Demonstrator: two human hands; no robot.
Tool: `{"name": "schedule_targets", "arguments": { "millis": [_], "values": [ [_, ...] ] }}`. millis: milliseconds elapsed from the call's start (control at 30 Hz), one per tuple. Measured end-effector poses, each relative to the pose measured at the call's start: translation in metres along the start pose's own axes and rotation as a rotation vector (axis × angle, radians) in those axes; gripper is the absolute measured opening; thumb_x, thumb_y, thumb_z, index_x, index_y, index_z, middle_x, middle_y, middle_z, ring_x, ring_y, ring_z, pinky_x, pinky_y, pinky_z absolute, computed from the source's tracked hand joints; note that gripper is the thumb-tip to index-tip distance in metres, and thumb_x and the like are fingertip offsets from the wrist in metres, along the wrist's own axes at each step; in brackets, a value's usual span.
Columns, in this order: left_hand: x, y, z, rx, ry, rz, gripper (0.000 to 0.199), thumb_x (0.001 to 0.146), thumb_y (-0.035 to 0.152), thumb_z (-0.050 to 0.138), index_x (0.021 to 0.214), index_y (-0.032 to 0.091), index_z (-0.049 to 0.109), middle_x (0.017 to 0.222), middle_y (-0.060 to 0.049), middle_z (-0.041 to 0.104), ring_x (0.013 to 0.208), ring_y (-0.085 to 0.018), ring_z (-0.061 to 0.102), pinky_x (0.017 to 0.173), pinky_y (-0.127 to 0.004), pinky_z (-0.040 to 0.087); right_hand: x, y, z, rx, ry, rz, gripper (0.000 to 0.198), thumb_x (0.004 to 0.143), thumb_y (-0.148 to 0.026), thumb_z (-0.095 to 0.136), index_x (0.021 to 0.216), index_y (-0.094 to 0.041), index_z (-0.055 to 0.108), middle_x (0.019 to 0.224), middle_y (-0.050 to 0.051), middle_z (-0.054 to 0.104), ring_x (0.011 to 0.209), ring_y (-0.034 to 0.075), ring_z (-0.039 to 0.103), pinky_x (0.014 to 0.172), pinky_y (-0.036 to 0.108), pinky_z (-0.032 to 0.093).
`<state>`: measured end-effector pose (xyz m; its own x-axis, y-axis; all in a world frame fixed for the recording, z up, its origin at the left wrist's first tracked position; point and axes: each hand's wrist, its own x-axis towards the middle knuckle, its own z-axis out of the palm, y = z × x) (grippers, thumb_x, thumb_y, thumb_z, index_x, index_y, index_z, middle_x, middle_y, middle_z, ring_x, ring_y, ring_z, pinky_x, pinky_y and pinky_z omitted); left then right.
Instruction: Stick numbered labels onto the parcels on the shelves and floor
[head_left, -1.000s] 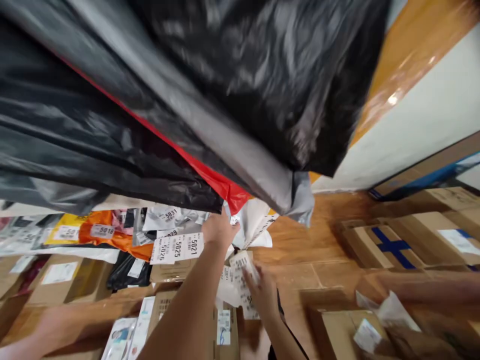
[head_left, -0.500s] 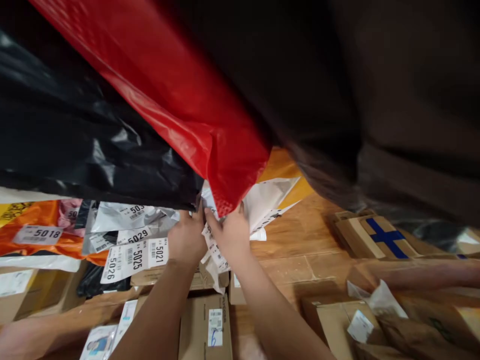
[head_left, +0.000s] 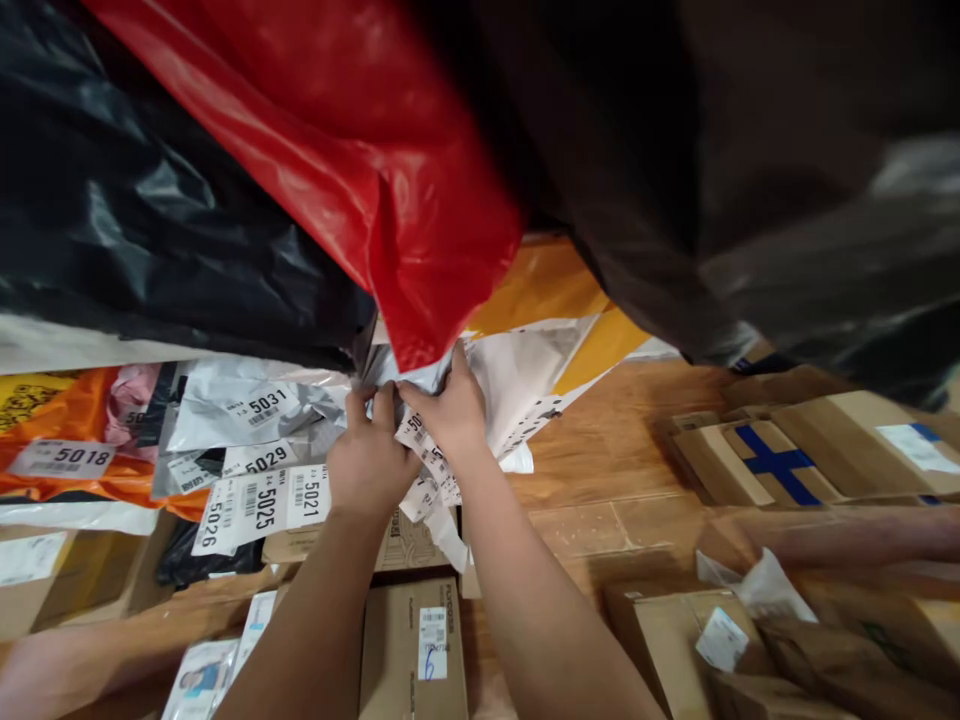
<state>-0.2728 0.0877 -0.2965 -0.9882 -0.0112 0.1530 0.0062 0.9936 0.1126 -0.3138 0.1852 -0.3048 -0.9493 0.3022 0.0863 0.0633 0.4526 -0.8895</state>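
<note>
Overhead, glossy poly mailer bags fill the top of the view: a red mailer hangs between a black mailer on the left and a dark grey one on the right, all crinkled thin film, drooping so their lower corners meet just above the hands. Left hand is clenched around the strip of paper labels, thumb and fingers up against the grey-white mailer edge beneath the red corner. Right hand pinches that same edge and presses on the strip; both hands touch, likely steadying the film so a sticker can go on flat. Strip trails down, curled, white with printed barcodes. Left of the hands lie labelled mailers numbered 5031, 5025, and an orange mailer. Cardboard boxes sit below on the wood floor; one box bears a blue cross
</note>
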Motion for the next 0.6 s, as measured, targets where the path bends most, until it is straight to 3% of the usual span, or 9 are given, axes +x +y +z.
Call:
{"name": "schedule_targets", "arguments": {
  "millis": [267, 400, 600],
  "values": [
    [0.0, 0.001, -0.001, -0.009, 0.017, -0.019, 0.05, 0.078, 0.032, 0.05, 0.126, 0.018, 0.044, 0.119, -0.013, 0.048, 0.077, -0.024, 0.061, 0.056, -0.033, 0.048, 0.0, -0.014, 0.0, -0.197, -0.025, 0.175, 0.078, 0.061, -0.045, 0.074, 0.127, -0.014, 0.047, 0.113, 0.019, 0.056, 0.095, 0.034, 0.062, 0.078, 0.042, 0.05],
    [0.0, 0.001, 0.0, -0.003, 0.015, -0.025, 0.051, 0.077, 0.029, 0.051, 0.126, 0.018, 0.044, 0.119, -0.013, 0.048, 0.078, -0.024, 0.061, 0.055, -0.032, 0.047, -0.001, -0.015, 0.001, -0.165, 0.025, 0.127, 0.082, 0.061, -0.043, 0.073, 0.132, -0.016, 0.042, 0.131, 0.021, 0.045, 0.101, 0.035, 0.06, 0.081, 0.043, 0.049],
    [-0.001, 0.001, 0.002, -0.022, 0.034, -0.011, 0.053, 0.077, 0.034, 0.052, 0.126, 0.018, 0.043, 0.119, -0.013, 0.048, 0.082, -0.025, 0.06, 0.056, -0.032, 0.047, -0.001, -0.009, 0.001, -0.155, -0.024, 0.092, 0.088, 0.066, -0.042, 0.069, 0.139, -0.012, 0.031, 0.138, 0.02, 0.043, 0.115, 0.036, 0.053, 0.089, 0.043, 0.047]
  ]
}}
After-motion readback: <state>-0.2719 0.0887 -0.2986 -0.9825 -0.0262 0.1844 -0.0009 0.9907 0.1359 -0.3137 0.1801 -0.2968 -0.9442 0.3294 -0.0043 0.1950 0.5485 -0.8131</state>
